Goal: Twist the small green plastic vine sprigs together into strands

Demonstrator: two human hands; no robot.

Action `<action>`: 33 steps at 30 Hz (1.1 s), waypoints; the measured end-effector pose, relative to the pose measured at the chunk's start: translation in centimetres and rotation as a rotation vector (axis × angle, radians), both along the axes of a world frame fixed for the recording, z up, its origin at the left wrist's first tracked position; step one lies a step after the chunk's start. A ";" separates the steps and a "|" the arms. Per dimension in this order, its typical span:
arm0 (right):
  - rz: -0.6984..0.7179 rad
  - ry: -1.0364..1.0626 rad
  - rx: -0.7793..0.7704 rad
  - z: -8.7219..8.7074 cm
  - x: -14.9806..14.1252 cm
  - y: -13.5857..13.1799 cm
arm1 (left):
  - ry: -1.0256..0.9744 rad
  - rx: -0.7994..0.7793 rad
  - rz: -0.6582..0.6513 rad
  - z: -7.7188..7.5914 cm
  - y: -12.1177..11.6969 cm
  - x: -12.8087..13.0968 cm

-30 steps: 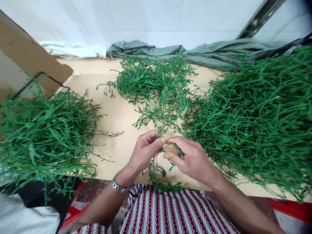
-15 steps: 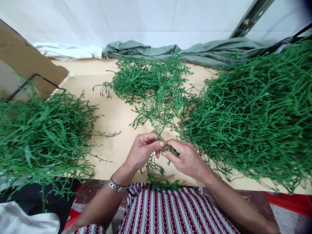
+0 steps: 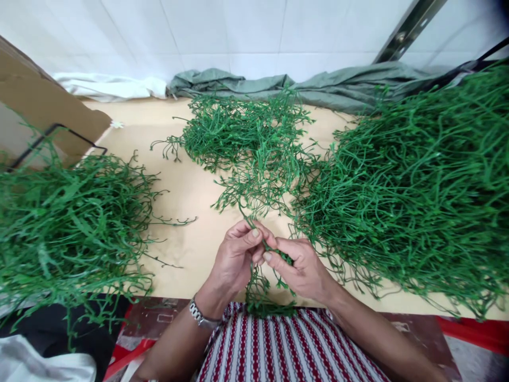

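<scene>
My left hand (image 3: 240,252) pinches a thin green plant stem (image 3: 247,216), which looks like plastic, between thumb and forefinger; its tip sticks up past the fingers. Close against it, my right hand (image 3: 302,265) is closed on the lower part of the same stem, with small sprigs showing under its fingers. Both hands meet above the table's front edge. Below them a small bunch of green sprigs (image 3: 266,302) hangs or lies at the edge, against the striped clothing. Just beyond my hands spreads a loose middle pile of sprigs (image 3: 246,132).
A large heap of green stems (image 3: 413,196) covers the right side of the table (image 3: 186,191). Another heap (image 3: 79,228) overhangs the front edge at left, near a cardboard box (image 3: 51,101) and a black wire (image 3: 75,130). Grey-green cloth (image 3: 330,87) lies along the wall.
My left hand has turned slightly and the stem in it now points up and left. The fingers of both hands have shifted a little along the stem.
</scene>
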State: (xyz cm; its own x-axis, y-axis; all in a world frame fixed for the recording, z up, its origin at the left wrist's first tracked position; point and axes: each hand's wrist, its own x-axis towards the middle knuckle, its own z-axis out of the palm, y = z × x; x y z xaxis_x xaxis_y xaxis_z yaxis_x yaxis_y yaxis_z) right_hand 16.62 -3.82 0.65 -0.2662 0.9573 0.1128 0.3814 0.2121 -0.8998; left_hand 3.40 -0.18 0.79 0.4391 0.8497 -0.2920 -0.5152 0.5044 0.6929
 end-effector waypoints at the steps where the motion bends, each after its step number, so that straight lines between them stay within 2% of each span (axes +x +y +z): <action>1: 0.023 0.042 -0.016 0.0 0.0 0.1 | -0.023 -0.029 -0.009 0.1 0.0 0.0; 7: 0.136 0.140 -0.036 -0.4 0.1 0.2 | -0.093 -0.120 -0.053 0.2 0.5 -0.1; 11: 0.271 0.234 -0.034 -1.0 0.7 0.0 | -0.078 -0.118 0.098 0.2 1.9 -1.1; 13: 0.219 0.228 -0.032 -0.9 1.5 0.2 | -0.036 -0.049 0.129 0.3 2.4 -1.8; 16: 0.144 0.137 0.011 -0.2 2.8 0.9 | 0.017 -0.009 0.038 0.8 2.5 -2.4; 19: 0.182 0.073 0.050 0.8 3.6 1.2 | 0.039 -0.011 -0.011 1.2 2.3 -2.8; 24: 0.151 0.036 0.092 1.6 3.9 1.0 | 0.039 -0.017 -0.014 1.1 2.6 -3.1; 29: 0.084 -0.027 0.144 2.2 3.8 0.5 | 0.045 -0.033 0.003 0.7 2.9 -3.5; 33: -0.030 -0.119 0.251 4.0 4.2 0.0 | 0.054 -0.068 0.010 0.5 2.7 -4.0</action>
